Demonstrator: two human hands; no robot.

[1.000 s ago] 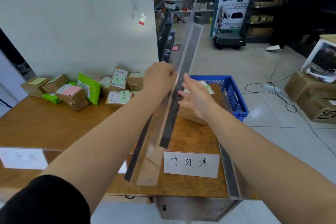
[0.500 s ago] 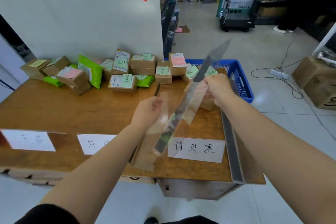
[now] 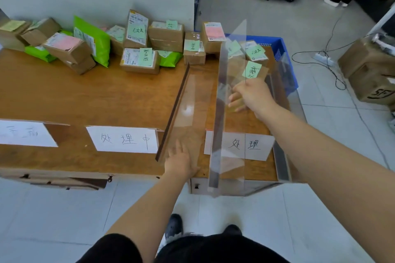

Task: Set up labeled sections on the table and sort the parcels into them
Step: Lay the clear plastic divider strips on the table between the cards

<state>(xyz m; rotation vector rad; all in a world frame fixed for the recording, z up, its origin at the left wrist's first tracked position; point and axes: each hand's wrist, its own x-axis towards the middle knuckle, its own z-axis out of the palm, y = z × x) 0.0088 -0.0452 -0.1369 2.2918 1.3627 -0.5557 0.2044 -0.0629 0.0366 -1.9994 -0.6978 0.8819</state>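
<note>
Head view shows the wooden table (image 3: 64,96) with three paper labels along its near edge; I place everything relative to the middle label (image 3: 126,140). Just to the right of it a clear L-shaped divider (image 3: 181,111) lies on the table, its dark edge running away toward the parcels (image 3: 141,57), which are piled well beyond the label against the wall, unsorted. The left hand (image 3: 181,161) rests on the divider's near end with fingers spread flat, probably to keep it square to the table edge and mark a section boundary. Further right, over the right label (image 3: 250,145), the right hand (image 3: 252,94) grips a second clear divider (image 3: 224,102) by its upper edge, fingers curled round it, holding it upright and off the table, likely ready to set the next boundary. A blue basket (image 3: 282,49) sits beyond the table's far right corner.

Half a second earlier both hands held the dividers together in the air above the right label; now they are separated, one is down on the table, and the left hand has dropped to the near edge
</note>
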